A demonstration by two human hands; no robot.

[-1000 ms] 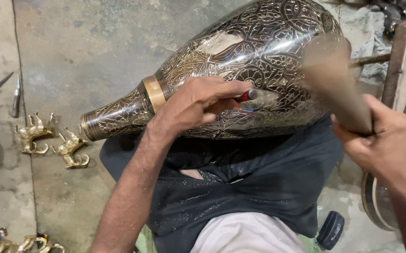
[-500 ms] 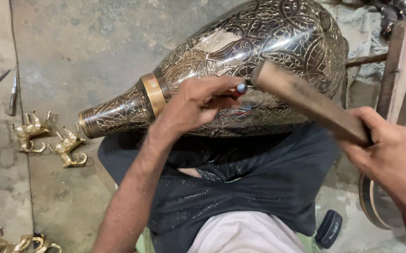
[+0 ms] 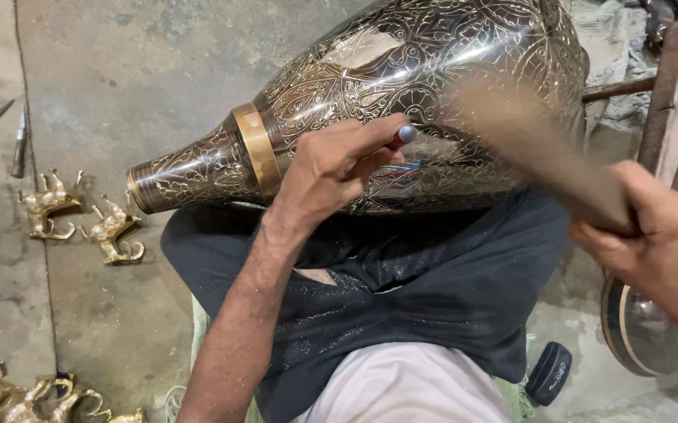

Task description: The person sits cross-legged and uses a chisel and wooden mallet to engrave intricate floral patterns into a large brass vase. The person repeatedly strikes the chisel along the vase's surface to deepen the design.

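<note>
The left hand (image 3: 331,168) has its fingers closed around a small chisel (image 3: 403,136), tip pressed on the engraved metal vase (image 3: 401,63) lying across the lap. The right hand (image 3: 660,251) fingers grip a blurred wooden mallet (image 3: 527,149) just beside the chisel. Brass animal figures (image 3: 80,219) stand well left of the fingers on open concrete floor (image 3: 135,78).

One engraved vase, two hands, several brass figures

One vase (image 3: 401,86), one chisel (image 3: 404,135), one wooden mallet (image 3: 535,153); two brass animal figures (image 3: 80,219) stand together, more at the lower edge, uncountable; two pointed tools (image 3: 18,141).
</note>
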